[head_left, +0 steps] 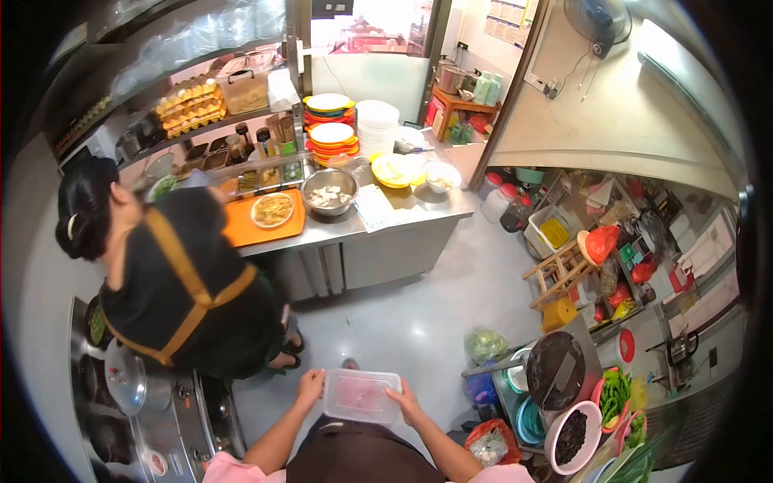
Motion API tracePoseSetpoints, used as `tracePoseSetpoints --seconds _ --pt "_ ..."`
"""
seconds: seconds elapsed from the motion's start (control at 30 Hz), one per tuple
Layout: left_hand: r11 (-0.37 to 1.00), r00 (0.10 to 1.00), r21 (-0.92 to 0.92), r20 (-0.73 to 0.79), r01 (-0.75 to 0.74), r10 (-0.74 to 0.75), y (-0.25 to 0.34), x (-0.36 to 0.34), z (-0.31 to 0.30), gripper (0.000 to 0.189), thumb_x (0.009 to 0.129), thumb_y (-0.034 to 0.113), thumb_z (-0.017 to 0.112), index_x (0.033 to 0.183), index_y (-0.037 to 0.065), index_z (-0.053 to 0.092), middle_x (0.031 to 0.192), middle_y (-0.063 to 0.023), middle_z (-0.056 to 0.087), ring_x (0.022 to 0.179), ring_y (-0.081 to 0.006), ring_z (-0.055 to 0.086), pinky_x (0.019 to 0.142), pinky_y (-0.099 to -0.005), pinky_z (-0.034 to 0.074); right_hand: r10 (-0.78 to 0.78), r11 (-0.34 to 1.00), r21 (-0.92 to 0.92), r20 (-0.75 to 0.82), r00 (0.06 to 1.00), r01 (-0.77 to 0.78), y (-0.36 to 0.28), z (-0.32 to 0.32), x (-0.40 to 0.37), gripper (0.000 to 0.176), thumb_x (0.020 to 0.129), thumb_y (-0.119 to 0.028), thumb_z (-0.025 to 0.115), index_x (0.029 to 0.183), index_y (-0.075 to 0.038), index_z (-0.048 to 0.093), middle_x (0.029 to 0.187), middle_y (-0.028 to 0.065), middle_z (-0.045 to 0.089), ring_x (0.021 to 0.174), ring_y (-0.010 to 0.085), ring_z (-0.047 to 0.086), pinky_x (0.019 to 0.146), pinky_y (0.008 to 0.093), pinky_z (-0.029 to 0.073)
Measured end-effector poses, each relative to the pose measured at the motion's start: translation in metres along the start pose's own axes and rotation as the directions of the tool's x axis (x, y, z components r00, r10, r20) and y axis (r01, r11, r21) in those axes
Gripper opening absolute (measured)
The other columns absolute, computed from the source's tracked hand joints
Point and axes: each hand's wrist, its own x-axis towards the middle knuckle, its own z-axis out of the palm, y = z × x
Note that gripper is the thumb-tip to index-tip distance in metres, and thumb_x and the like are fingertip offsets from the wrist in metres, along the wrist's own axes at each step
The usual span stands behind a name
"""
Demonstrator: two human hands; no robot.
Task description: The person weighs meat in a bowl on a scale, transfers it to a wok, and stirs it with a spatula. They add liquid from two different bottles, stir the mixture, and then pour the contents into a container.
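Between my two hands, in front of my dark apron, is a clear plastic food container (362,396) with a lid; something pinkish shows through it. My left hand (310,386) grips its left edge with the fingers closed. On the opposite side my right hand (409,402) holds the right edge, thumb over the top. The container is roughly level above the grey floor (378,322). Its exact contents are too blurred to name.
A co-worker (177,282) stands at the left by the steel counter (386,249), which bears an orange tray (241,233), a metal bowl (330,211) and stacked plates (377,125). Stove pots (133,378) are lower left. A wooden stool (555,274) and vegetable basins (573,463) stand right.
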Motion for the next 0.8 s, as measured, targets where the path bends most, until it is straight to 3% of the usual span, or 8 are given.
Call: tracePoseSetpoints --seconds 0.1,0.2,0.3,0.43,0.57,0.63,0.73,0.8 --pt "0.997 0.996 -0.073 0.089 0.025 -0.019 0.023 0.058 0.036 0.023 0.091 0.023 0.061 0.081 0.003 0.061 0.07 -0.0076 0.065 0.056 -0.0166 0.059 0.055 -0.0341 0.05 0.007 0.997 0.081 -0.191 0.982 0.009 -0.003 -0.042 0.02 0.064 0.086 -0.026 0.071 0.137 -0.004 0.04 0.13 0.0114 0.054 0.121 0.024 0.051 0.103 0.0389 0.04" --pt "1.0 0.994 0.014 0.108 -0.013 0.011 0.027 0.117 0.076 0.014 0.09 0.018 0.063 0.086 0.004 0.063 0.074 -0.0062 0.068 0.059 -0.0141 0.061 0.057 -0.0316 0.051 0.019 0.98 0.197 -0.253 0.967 0.032 -0.027 -0.081 0.042 0.102 0.078 -0.03 0.079 0.151 0.0 0.013 0.143 0.02 0.041 0.13 0.0311 0.044 0.107 0.0423 0.036" --pt "0.996 0.987 -0.048 0.147 0.071 -0.063 0.039 0.165 0.108 0.012 0.089 0.016 0.064 0.09 0.004 0.064 0.076 -0.0066 0.068 0.062 -0.013 0.062 0.058 -0.0306 0.052 0.078 0.981 0.193 -0.436 0.897 0.009 -0.062 -0.11 0.063 0.102 0.079 -0.028 0.078 0.151 0.0 0.012 0.145 0.0202 0.038 0.132 0.0322 0.042 0.107 0.0436 0.036" --pt "0.951 0.975 -0.263 0.187 0.164 -0.116 0.06 0.257 0.11 0.016 0.089 0.021 0.067 0.096 0.006 0.065 0.083 -0.0052 0.068 0.067 -0.0133 0.062 0.059 -0.0289 0.051 -0.015 0.986 0.149 -0.367 0.93 0.075 -0.122 -0.132 0.111 0.099 0.08 -0.027 0.077 0.152 -0.004 0.014 0.149 0.0174 0.034 0.135 0.0319 0.037 0.109 0.0435 0.033" --pt "0.915 0.99 -0.398 -0.092 0.064 -0.109 0.094 0.349 0.08 0.04 0.085 0.032 0.073 0.111 0.005 0.061 0.099 -0.0069 0.067 0.084 -0.0166 0.063 0.069 -0.0292 0.052 0.03 0.988 0.152 -0.393 0.919 0.033 -0.17 -0.119 0.158 0.088 0.084 -0.025 0.073 0.151 -0.006 0.019 0.147 0.0139 0.039 0.133 0.0305 0.04 0.109 0.0431 0.033" --pt "0.969 0.954 -0.221 -0.296 -0.114 0.045 0.091 0.4 0.068 0.059 0.085 0.038 0.073 0.129 0.009 0.048 0.109 -0.0061 0.06 0.084 -0.0149 0.056 0.067 -0.0303 0.048 -0.003 0.981 0.18 -0.329 0.944 0.066 -0.183 -0.11 0.185 0.081 0.087 -0.024 0.07 0.15 -0.006 0.022 0.145 0.0121 0.041 0.132 0.0294 0.042 0.109 0.0436 0.034" --pt "0.951 0.94 -0.301 -0.341 -0.076 -0.033 0.146 0.415 0.037 0.08 0.079 0.042 0.078 0.134 -0.002 0.041 0.124 -0.0186 0.057 0.115 -0.0302 0.055 0.098 -0.0386 0.044 0.071 0.959 0.284 -0.19 0.979 -0.014 -0.18 -0.108 0.229 0.071 0.089 -0.022 0.067 0.148 -0.007 0.029 0.142 0.0103 0.045 0.129 0.028 0.045 0.109 0.0437 0.035" --pt "0.957 0.93 -0.289 -0.355 -0.012 -0.096 0.142 0.447 0.034 0.083 0.078 0.044 0.078 0.134 -0.003 0.039 0.123 -0.0218 0.056 0.114 -0.0318 0.056 0.097 -0.0388 0.045 0.144 0.947 0.302 -0.09 0.985 -0.111 -0.19 -0.089 0.259 0.064 0.091 -0.027 0.066 0.143 -0.006 0.036 0.138 0.0099 0.05 0.127 0.0269 0.047 0.108 0.0436 0.037"
